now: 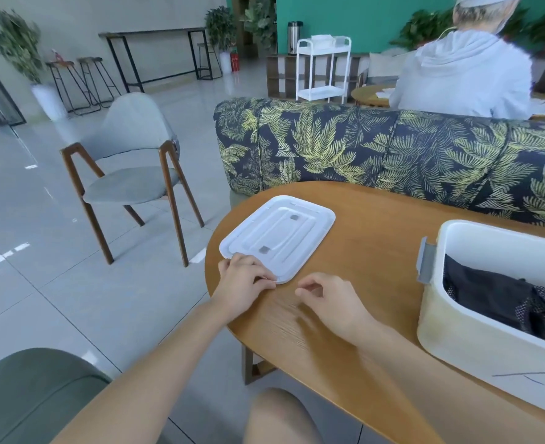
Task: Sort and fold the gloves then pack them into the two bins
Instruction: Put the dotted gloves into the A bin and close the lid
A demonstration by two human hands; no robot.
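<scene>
Head view: left hand (244, 280) pinching near edge of white bin lid (277, 237), flat on wooden table (345, 315). Right hand (327, 299) just beside, loosely curled, holding nothing. Further right, white bin (476, 344) marked "A", open, w/ dark gloves (501, 302) inside. Second bin not in view. Probably early: lid off, sorting and folding apparently not begun.

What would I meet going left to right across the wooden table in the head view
left hand gripping the near edge of the white lid → right hand, fingers loosely curled, holding nothing → white bin with dark gloves inside
</scene>
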